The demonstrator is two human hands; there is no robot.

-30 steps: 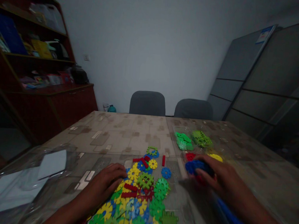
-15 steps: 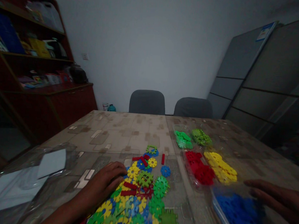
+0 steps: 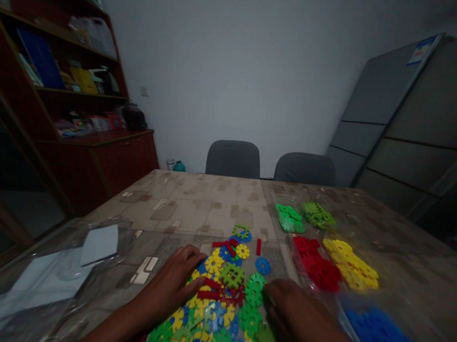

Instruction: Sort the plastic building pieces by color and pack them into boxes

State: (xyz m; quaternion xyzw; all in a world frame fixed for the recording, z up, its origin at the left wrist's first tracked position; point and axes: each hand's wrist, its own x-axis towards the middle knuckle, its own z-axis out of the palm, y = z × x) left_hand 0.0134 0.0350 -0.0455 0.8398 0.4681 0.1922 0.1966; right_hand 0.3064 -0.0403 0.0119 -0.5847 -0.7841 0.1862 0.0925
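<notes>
A pale wall backs the room, and a table with a brown patterned cover spreads before the person. A dark red wooden shelf cabinet stands at the left, a grey paneled wardrobe at the right, and two grey chairs behind the far edge. Transparent plastic packaging with white sheets lies on the table's left side.

A heap of interlocking plastic pieces, mostly notched discs in green, yellow and blue, lies in the near middle, between the hands. To its right, transparent plastic trays hold sorted pieces: blue nearest, then red and yellow side by side, with green and lime farthest.

The left hand lies palm down along the heap's left edge, thumb parted from loosely bent fingers; nothing shows in its grasp. The right hand, blurred, is at the heap's right edge, its fingers close together beside a green notched disc; whether they pinch anything cannot be made out.

Left of that disc sits a lime square piece. A blue disc lies apart beyond it, a smaller yellow disc farther left, and a single red strip just past the blue one.
</notes>
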